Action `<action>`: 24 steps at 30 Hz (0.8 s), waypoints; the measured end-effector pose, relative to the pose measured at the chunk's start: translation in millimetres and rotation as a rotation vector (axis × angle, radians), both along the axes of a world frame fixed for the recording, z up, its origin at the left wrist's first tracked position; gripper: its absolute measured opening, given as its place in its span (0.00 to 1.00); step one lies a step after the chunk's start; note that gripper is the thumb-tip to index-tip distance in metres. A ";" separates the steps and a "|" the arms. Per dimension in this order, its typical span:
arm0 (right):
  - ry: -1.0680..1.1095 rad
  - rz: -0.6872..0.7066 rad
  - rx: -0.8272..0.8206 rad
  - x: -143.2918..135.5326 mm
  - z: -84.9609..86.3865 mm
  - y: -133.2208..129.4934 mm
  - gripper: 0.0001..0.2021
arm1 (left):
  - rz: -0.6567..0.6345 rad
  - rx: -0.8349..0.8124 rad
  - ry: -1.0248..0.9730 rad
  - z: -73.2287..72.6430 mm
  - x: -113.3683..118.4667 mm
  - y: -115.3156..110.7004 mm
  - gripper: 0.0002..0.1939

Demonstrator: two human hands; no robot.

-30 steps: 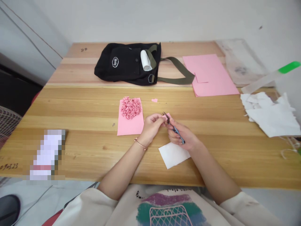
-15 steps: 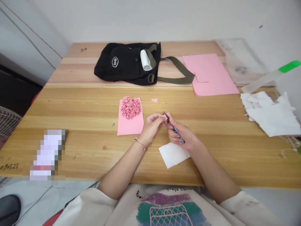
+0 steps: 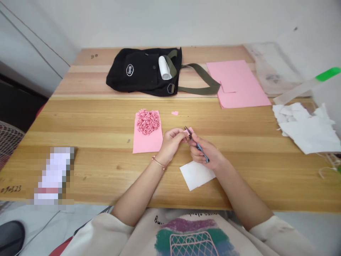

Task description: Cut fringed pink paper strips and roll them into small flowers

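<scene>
Near the middle of the frame, the left hand (image 3: pixel 170 145) pinches a small pink piece (image 3: pixel 191 130) between its fingers. The right hand (image 3: pixel 211 153), just beside it, has its fingers wrapped around the blue-handled scissors (image 3: pixel 199 147), whose dark blades lie across the pink piece and point toward the upper left. Whether the blades are cutting into it is too small to tell. A thin bracelet (image 3: pixel 159 162) circles the left wrist.

Below the right hand, a white sheet (image 3: pixel 196 176) with one jagged edge lies on the wooden counter (image 3: pixel 101 131). Left of the hands, a pink sheet (image 3: pixel 147 145) carries a heap of pink fringed curls (image 3: pixel 148 122) on its upper part, and a pink scrap (image 3: pixel 174 113) rests between this sheet and the scissor tips, a little higher in the frame.

At upper centre lies a black bag (image 3: pixel 141 74), a white roll (image 3: pixel 164 68) on top of it; its green strap (image 3: pixel 199 90) reaches the larger pink sheets (image 3: pixel 246 83) at upper right. Crumpled white paper (image 3: pixel 311 131) sits at the right edge.
</scene>
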State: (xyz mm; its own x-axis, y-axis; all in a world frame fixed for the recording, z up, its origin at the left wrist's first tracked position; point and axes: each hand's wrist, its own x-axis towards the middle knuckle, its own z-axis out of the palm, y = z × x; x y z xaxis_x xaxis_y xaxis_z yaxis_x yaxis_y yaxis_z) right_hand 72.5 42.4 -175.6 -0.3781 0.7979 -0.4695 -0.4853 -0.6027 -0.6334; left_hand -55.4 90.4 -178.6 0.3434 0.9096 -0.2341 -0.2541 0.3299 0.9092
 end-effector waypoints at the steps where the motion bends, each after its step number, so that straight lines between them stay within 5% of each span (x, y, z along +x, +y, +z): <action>1: 0.000 -0.002 0.000 -0.1 0.1 0.1 0.20 | 0.000 0.000 -0.001 -0.1 -0.1 0.0 0.08; 24: -0.087 -0.057 0.061 -2.6 6.7 -4.4 0.23 | 0.088 0.000 -0.056 -0.8 0.8 1.1 0.08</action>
